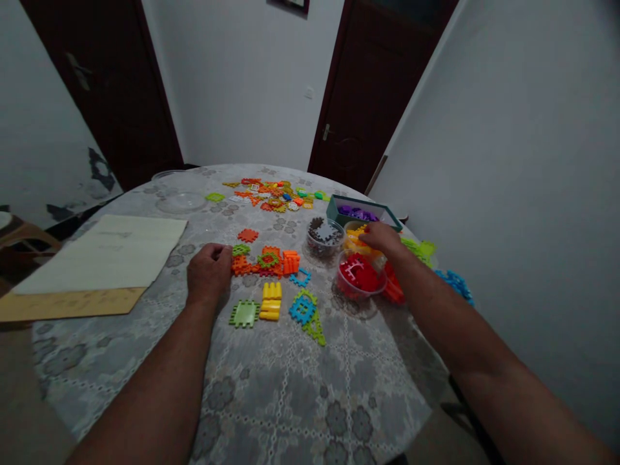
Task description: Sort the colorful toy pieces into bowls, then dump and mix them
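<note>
My left hand rests on the table with its fingers curled in, and what they hold, if anything, is hidden. Right beside it lie orange interlocking plastic pieces and a green one. My right hand reaches over a round tub of yellow building pieces, its fingers drawn together among them. In front of that tub is a clear tub with red pieces. Nearer me are yellow pieces, a green square piece and a blue square piece on green ones.
A clear tub of grey pieces and a green box with purple pieces stand at the right. Mixed pieces lie towards the far edge. Paper sheets cover the left side. Blue pieces sit at the right edge.
</note>
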`<state>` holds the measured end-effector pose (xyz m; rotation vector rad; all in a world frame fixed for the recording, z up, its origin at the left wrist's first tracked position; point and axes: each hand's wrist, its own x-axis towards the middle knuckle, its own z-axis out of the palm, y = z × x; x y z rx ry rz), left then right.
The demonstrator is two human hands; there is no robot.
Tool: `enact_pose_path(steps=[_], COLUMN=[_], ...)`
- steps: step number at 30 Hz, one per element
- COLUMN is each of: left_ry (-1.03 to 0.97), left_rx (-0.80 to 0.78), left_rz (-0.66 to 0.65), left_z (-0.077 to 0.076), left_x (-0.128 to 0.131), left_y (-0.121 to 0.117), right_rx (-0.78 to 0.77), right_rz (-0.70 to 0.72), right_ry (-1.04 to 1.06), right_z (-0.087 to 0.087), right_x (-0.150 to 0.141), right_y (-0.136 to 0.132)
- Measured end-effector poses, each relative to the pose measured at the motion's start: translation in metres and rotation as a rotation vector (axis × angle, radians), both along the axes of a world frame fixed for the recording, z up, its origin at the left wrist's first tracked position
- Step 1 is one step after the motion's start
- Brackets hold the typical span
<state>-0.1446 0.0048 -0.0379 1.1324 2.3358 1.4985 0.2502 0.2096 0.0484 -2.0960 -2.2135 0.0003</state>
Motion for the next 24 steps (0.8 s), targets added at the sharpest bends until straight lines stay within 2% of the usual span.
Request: enact_pose_path(steps=[8, 14, 19, 22, 24], left_ry=[0.013, 0.018, 0.043, 0.04, 0.048], left_rx=[0.035, 0.001, -0.005, -0.016, -0.02], left_rz=[-0.009, -0.005, -0.001, 0.007, 0.011], left_z=[-0.008, -0.008, -0.006, -0.007, -0.009], left_x=[-0.004, -0.006, -0.005, -0.005, -0.007], left_y=[0.004, 0.006, 0.006, 0.006, 0.007], right_rx=[0.041, 0.22, 0.272, 0.196, 0.12], right_rz=[-0.002, -0.001, 0.046, 0.09, 0.117], right_ry=[0.31, 0.581, 0.763, 0.827, 0.782], right_z=[0.005, 0.017, 0.036, 0.044, 0.044], right_x=[0.014, 0.024, 0.052, 0.074, 0.089], right_y=[-0.002, -0.011, -0.046, -0.079, -0.101])
